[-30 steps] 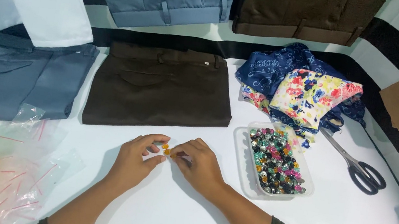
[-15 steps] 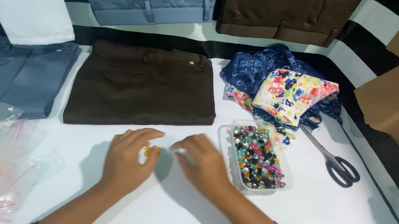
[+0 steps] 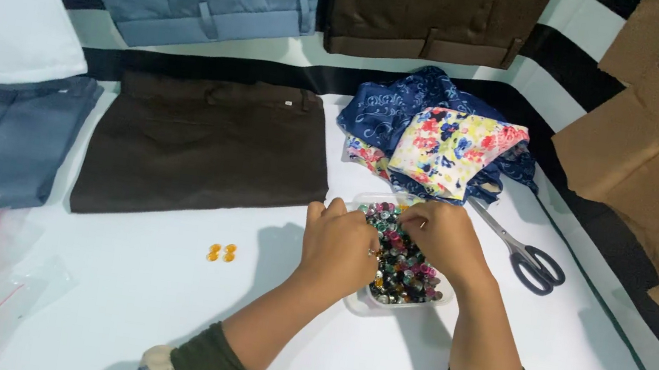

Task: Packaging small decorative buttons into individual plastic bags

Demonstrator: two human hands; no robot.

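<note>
Clear plastic forms the shallow tray (image 3: pixel 359 301) at the lower centre of the frame, and it is heaped with small glossy beads or buttons (image 3: pixel 408 266) in mixed dark, green, red and silver tones. Both hands sit right over it: the left hand (image 3: pixel 340 242) covers the tray's left edge with its fingers curled down toward the pile, and the right hand (image 3: pixel 444 235) lies on the upper right part of the heap, fingers bent into it. Neither hand is spread flat; whether either has pinched up a piece I cannot tell, since the fingertips are hidden among the beads. The tray's long axis runs from upper left to lower right, roughly in line with the forearms.

Two small orange pieces (image 3: pixel 221 252) lie side by side on the white counter (image 3: pixel 159 298), well to the left of the tray, and the left hand is the nearer one to them. Above them a folded brown garment (image 3: pixel 206 146) lies flat. Floral and blue fabrics (image 3: pixel 447 141) are bunched just above the tray, and scissors (image 3: pixel 522 251) rest just right of the right hand.
</note>
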